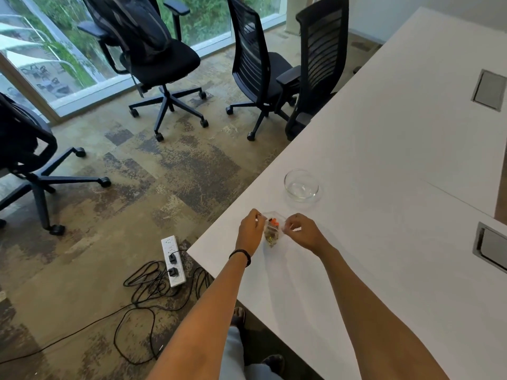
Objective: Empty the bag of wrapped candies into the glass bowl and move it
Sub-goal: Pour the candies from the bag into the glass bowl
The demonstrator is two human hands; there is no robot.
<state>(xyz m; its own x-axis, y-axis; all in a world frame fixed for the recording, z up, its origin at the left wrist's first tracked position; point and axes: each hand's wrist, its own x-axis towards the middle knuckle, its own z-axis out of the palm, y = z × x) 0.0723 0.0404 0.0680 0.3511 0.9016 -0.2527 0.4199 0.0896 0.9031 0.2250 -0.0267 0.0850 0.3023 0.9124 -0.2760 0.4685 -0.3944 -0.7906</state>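
Observation:
A small clear plastic bag of wrapped candies (272, 231) lies on the white table (397, 165) near its left edge, orange and brownish wrappers showing through. My left hand (250, 229) pinches the bag's left top corner. My right hand (301, 231) pinches its right top corner. The bag's mouth points away from me. An empty glass bowl (301, 185) stands upright on the table a short way beyond the bag, touching neither hand.
Two metal cable hatches (490, 89) (492, 246) are set into the table on the right. Black office chairs (263, 69) stand along the table's left side. On the carpet below lie a white power strip (172, 260) and tangled black cables.

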